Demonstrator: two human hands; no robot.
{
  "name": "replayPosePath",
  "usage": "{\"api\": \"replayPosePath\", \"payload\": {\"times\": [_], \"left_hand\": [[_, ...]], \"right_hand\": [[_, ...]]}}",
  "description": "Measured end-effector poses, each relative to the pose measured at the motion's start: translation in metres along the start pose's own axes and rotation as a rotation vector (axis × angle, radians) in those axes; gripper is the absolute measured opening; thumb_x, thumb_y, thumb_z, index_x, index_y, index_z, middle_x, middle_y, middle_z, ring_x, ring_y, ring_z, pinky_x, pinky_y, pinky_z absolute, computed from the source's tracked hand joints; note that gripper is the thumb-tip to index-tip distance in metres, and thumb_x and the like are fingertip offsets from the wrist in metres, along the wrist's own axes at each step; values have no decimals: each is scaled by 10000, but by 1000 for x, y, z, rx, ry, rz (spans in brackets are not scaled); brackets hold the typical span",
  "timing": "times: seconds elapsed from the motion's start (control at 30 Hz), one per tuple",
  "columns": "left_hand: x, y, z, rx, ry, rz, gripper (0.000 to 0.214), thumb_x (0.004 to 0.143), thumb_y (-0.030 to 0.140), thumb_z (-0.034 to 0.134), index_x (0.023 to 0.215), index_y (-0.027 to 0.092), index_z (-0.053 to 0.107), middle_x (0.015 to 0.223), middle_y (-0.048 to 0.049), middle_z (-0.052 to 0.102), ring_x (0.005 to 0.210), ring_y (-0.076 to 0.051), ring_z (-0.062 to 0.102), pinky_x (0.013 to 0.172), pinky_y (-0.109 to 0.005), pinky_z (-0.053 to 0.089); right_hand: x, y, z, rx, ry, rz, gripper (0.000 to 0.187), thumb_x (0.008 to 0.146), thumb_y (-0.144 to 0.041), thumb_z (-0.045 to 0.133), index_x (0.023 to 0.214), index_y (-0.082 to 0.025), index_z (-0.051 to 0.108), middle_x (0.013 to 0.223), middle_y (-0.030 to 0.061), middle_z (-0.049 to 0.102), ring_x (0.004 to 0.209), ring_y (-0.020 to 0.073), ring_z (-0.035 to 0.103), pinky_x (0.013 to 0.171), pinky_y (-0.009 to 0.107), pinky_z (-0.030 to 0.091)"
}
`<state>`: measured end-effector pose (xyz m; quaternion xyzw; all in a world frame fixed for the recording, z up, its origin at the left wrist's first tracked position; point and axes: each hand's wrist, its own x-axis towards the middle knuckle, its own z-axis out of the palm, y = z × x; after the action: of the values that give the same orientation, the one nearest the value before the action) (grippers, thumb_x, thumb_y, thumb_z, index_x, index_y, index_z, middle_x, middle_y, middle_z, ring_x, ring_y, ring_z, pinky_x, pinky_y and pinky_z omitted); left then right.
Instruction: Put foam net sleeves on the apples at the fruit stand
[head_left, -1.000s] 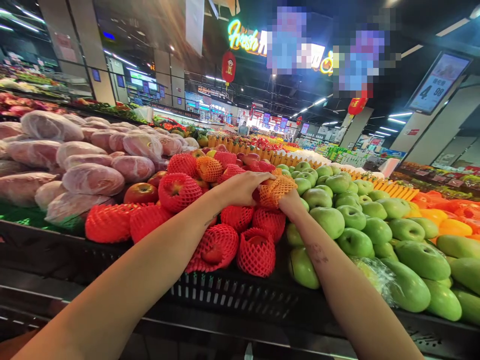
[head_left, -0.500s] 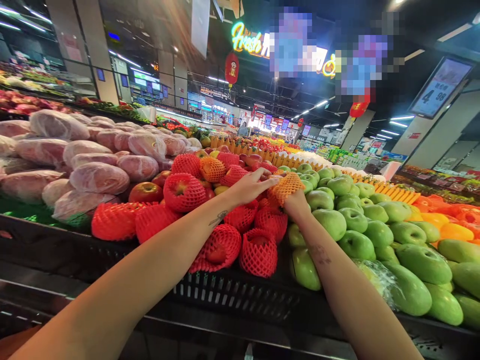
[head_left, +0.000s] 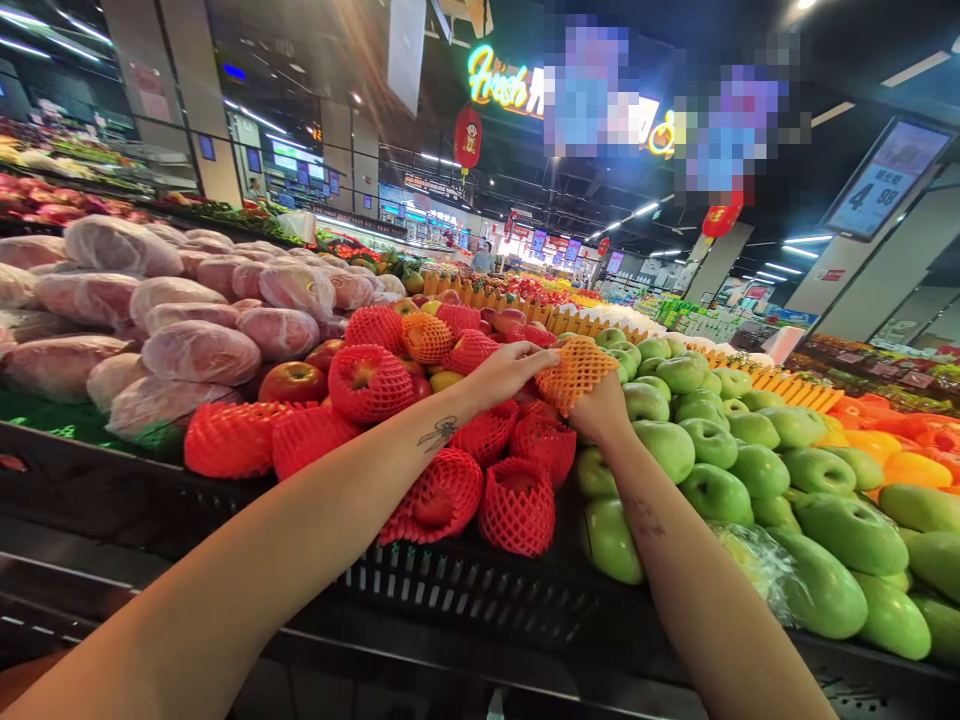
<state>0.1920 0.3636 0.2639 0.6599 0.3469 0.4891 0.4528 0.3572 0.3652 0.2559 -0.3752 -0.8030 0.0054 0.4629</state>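
Note:
My right hand (head_left: 602, 412) holds up an apple in an orange foam net (head_left: 576, 371) above the pile of red apples in red nets (head_left: 480, 470). My left hand (head_left: 506, 370) reaches across that pile, and its fingertips pinch the left edge of the orange net. Both forearms stretch out over the black crate rim (head_left: 465, 585). The apple inside the orange net is hidden by the net and my fingers.
Green apples (head_left: 697, 440) fill the bin to the right, with mangoes (head_left: 855, 530) at the near right. Film-wrapped pink fruit (head_left: 187, 320) is stacked at the left. More produce stands and a price sign (head_left: 885, 180) lie beyond.
My right hand has raised the orange-netted apple slightly. My left hand has slid off the top of the net and now pinches its left edge.

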Motion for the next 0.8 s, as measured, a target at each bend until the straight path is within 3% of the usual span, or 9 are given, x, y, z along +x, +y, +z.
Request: {"api": "replayPosePath", "payload": {"times": [0.2, 0.3, 0.43, 0.8], "left_hand": [[-2, 2, -2, -20, -51, 7, 276, 871, 427, 565, 947, 163, 592, 1094, -99, 669, 1048, -247, 626, 774, -325, 558], [-2, -3, 0, -20, -117, -7, 407, 830, 497, 642, 1021, 145, 570, 1180, -145, 660, 1148, -305, 608, 865, -369, 548], [3, -14, 2, 2, -104, 10, 570, 765, 525, 732, 1125, 128, 535, 1245, -173, 647, 1180, -314, 603, 936, -383, 516], [8, -19, 4, 54, -64, 183, 434, 868, 553, 567, 1037, 154, 582, 1204, -139, 672, 1243, -284, 554, 1031, -375, 463]], "right_hand": [[1, -4, 2, 66, 21, -79, 137, 835, -286, 592, 939, -246, 671, 1031, 63, 730, 1031, 239, 670, 1002, 415, 523], [0, -1, 5, 13, 16, -31, 123, 843, -298, 585, 885, -231, 679, 926, 70, 734, 979, 248, 678, 976, 412, 528], [2, 5, 8, -94, -38, -69, 162, 860, -309, 574, 893, -204, 693, 953, 106, 743, 987, 274, 679, 996, 440, 508], [8, -2, 4, -156, -128, -115, 160, 883, -268, 536, 864, -225, 689, 1024, 105, 755, 1042, 300, 664, 1013, 479, 491]]}}
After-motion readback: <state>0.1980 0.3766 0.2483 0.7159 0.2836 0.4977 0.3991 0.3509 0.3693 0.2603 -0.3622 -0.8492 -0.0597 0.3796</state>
